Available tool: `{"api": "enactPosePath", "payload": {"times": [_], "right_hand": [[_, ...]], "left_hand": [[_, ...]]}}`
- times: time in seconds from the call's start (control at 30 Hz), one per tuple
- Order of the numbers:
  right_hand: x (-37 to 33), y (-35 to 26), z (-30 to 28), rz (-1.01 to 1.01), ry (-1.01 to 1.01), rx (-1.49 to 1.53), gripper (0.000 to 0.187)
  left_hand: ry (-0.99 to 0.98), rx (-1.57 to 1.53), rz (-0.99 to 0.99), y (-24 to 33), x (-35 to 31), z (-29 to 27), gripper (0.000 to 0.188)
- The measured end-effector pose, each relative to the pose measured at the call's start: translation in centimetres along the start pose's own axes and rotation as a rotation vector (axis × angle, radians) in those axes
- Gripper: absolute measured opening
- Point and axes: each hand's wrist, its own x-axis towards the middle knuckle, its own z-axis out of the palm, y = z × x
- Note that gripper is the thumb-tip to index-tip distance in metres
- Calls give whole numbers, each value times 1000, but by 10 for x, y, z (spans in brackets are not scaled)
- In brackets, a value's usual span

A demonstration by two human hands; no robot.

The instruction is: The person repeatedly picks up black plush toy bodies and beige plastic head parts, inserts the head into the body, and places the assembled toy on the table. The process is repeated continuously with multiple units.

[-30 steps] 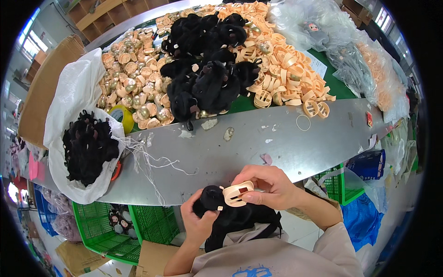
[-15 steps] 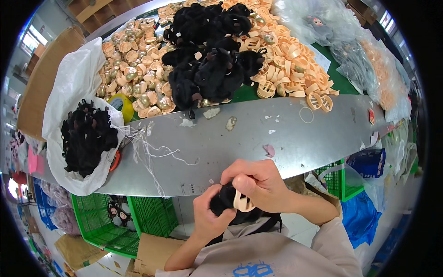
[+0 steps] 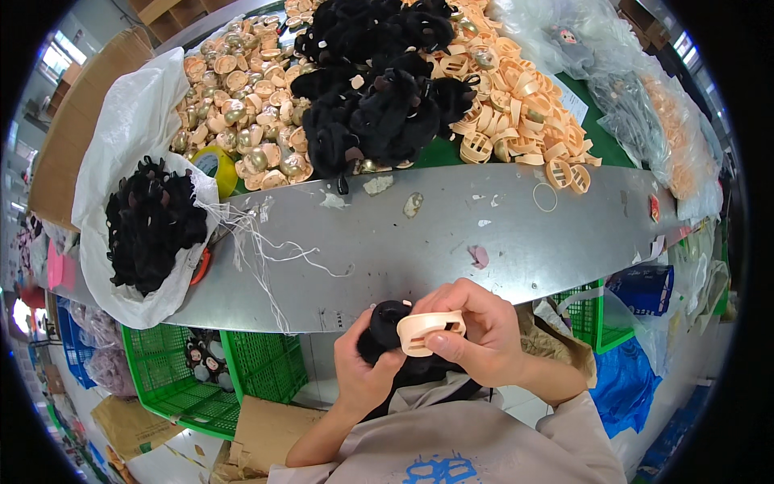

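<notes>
Just off the table's near edge, my left hand (image 3: 360, 373) is wrapped round a small black plush piece (image 3: 375, 335). My right hand (image 3: 490, 339) grips a beige plastic shell (image 3: 415, 327), a rounded piece with slots, between thumb and fingers. The shell sits against the right side of the plush; whether they are joined I cannot tell. Beyond my hands, a heap of black plush pieces (image 3: 379, 113) lies on the table. More beige slotted shells (image 3: 524, 113) are piled to its right, and beige shells with gold round parts (image 3: 242, 121) to its left.
The grey metal table edge (image 3: 387, 250) curves before me. At left stand a white sack (image 3: 105, 194) of black plush pieces, yellow tape (image 3: 216, 171) and loose white strings (image 3: 274, 258). Green crates (image 3: 177, 379) sit below; clear plastic bags (image 3: 621, 97) lie at far right.
My right hand has shifted right and turned the beige shell, so its broad outer side now shows. The left hand still holds the black plush, slightly farther left.
</notes>
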Motion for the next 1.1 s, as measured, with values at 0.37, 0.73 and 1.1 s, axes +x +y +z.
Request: {"api": "enactPosePath", "payload": {"times": [0.37, 0.73, 1.1], "right_hand": [[13, 4, 13, -81, 76, -269, 24], [8, 25, 16, -212, 131, -371, 28], [7, 22, 3, -244, -13, -595, 37]], "left_hand": [[-10, 38, 106, -11, -6, -4, 42], [-107, 45, 287, -5, 1, -1, 48], [-28, 7, 315, -5, -5, -1, 48]]}}
